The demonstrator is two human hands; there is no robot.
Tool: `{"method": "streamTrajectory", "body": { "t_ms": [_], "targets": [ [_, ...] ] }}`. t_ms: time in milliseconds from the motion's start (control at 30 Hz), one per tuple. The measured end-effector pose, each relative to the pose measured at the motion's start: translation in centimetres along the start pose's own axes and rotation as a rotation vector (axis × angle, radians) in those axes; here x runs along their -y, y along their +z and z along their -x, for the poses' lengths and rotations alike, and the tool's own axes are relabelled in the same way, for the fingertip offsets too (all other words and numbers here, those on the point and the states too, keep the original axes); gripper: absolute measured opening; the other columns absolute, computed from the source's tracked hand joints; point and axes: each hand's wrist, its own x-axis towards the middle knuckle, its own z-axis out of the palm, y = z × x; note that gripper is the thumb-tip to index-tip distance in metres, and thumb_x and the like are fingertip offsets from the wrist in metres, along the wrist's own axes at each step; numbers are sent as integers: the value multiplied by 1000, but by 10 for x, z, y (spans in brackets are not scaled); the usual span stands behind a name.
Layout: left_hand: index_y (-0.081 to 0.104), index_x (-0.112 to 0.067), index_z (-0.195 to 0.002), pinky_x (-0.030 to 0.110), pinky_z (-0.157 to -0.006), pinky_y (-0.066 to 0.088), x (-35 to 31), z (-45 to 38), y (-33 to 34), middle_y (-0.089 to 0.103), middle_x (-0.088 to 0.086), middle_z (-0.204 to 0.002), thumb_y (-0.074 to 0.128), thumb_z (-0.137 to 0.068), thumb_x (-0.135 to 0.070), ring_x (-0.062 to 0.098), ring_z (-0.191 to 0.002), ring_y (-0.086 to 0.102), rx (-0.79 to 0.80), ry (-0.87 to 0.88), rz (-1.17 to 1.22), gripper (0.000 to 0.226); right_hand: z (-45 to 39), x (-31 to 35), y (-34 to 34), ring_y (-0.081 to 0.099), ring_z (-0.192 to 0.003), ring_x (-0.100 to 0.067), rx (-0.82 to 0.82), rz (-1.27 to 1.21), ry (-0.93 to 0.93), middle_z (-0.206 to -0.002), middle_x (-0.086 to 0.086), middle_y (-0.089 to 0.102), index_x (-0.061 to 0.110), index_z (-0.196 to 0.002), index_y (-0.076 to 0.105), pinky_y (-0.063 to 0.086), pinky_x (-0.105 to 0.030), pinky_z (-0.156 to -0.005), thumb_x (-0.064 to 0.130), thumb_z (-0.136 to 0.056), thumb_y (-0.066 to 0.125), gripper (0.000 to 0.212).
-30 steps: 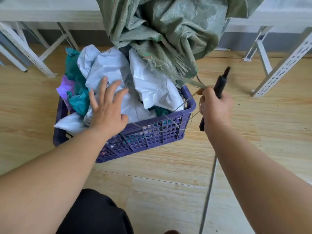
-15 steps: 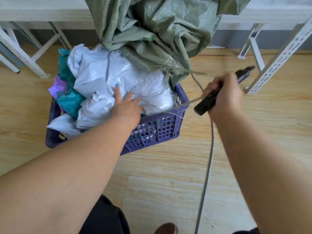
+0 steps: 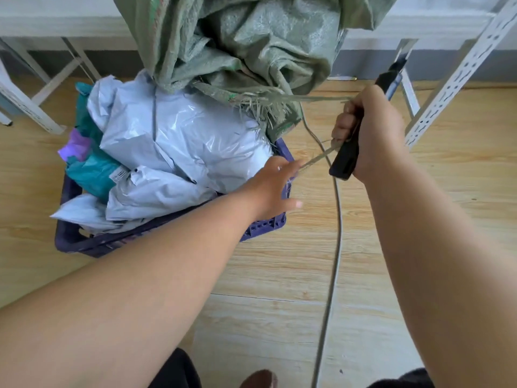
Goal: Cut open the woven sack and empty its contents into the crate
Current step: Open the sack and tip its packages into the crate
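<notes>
A green woven sack (image 3: pixel 251 46) hangs from the table edge, its frayed cut mouth over a purple plastic crate (image 3: pixel 263 228). White, teal and purple plastic mailer bags (image 3: pixel 179 147) are heaped in the crate. My right hand (image 3: pixel 369 133), right of the crate, grips a black utility knife (image 3: pixel 345 158) together with a frayed sack strand (image 3: pixel 316 158) that also runs taut to the sack's mouth. At the crate's right corner my left hand (image 3: pixel 272 189) has its thumb spread, and its blurred fingers touch the strand's lower end.
White metal table legs (image 3: pixel 458 77) stand to the right and more legs (image 3: pixel 25 105) to the left on the wooden floor. A grey cable (image 3: pixel 337 247) runs along the floor beside the crate. My shoe tip shows at the bottom edge.
My left hand left the heap of bags and moved right to the crate's corner and the strand. My right hand pulled the strand taut, the knife tilting more upright.
</notes>
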Motion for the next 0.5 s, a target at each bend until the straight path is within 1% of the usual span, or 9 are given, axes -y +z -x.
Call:
{"method": "streamTrajectory", "body": {
  "t_ms": [67,100,133,200,267,333,400,467,500],
  "targets": [
    [54,-21,-122,32,-83,42,-4,-12,-8,44,-1,-119,54,-93,-36,14,-98,49,19,-31,-165,32,-1,2,-2,33,-41,-14,15,-1,-22,-48,4,42,17,-65,42,32,-21,-42,17,-75,44,11],
    [58,-14,-108,34,-77,44,-4,-17,-16,49,1,-106,47,-96,-33,19,-92,52,-8,-80,-281,25,-2,0,-5,35,-41,-14,-2,23,-36,-48,3,45,16,-65,43,33,-22,-42,17,-74,45,9],
    [58,-12,-97,36,-72,44,0,-20,-25,50,2,-97,41,-97,-31,24,-87,53,-55,-144,-356,25,-4,-4,-7,37,-41,-13,-28,63,-48,-48,3,49,16,-66,45,35,-22,-43,18,-74,47,8],
    [60,-15,-90,33,-70,42,2,-21,-47,55,4,-93,37,-100,-28,25,-81,53,-126,-236,-344,29,-9,-17,-11,43,-40,-11,-66,209,-67,-50,4,60,16,-71,50,40,-21,-43,21,-79,52,10],
    [62,-11,-84,31,-68,45,-3,-22,-65,62,7,-85,34,-103,-25,23,-76,58,-154,-230,-38,36,-12,-36,-10,50,-42,-7,-48,383,-62,-58,5,68,19,-79,55,44,-20,-44,25,-87,57,10],
    [57,-9,-77,29,-62,53,-18,-21,-74,63,7,-76,35,-104,-21,20,-64,62,-138,-188,450,37,-13,-58,-3,53,-50,-8,37,415,-31,-65,5,65,24,-82,59,45,-24,-48,23,-91,61,9],
    [53,-7,-77,24,-53,53,-31,-20,-77,60,6,-71,35,-104,-19,19,-58,60,-152,-150,711,35,-10,-76,5,54,-50,-8,150,219,74,-65,3,60,21,-86,62,47,-24,-51,22,-93,61,7],
    [53,-6,-78,25,-53,52,-33,-19,-78,56,7,-70,35,-104,-20,20,-58,58,-220,-160,866,34,-9,-86,13,55,-50,-11,252,18,187,-66,0,62,14,-92,64,49,-28,-55,33,-94,60,20],
    [52,-6,-79,26,-56,52,-31,-19,-80,55,7,-71,34,-104,-20,19,-59,56,-255,-179,920,34,-10,-90,15,55,-52,-12,290,21,203,-73,-2,65,12,-96,66,49,-29,-57,39,-93,61,27]
  ]
}}
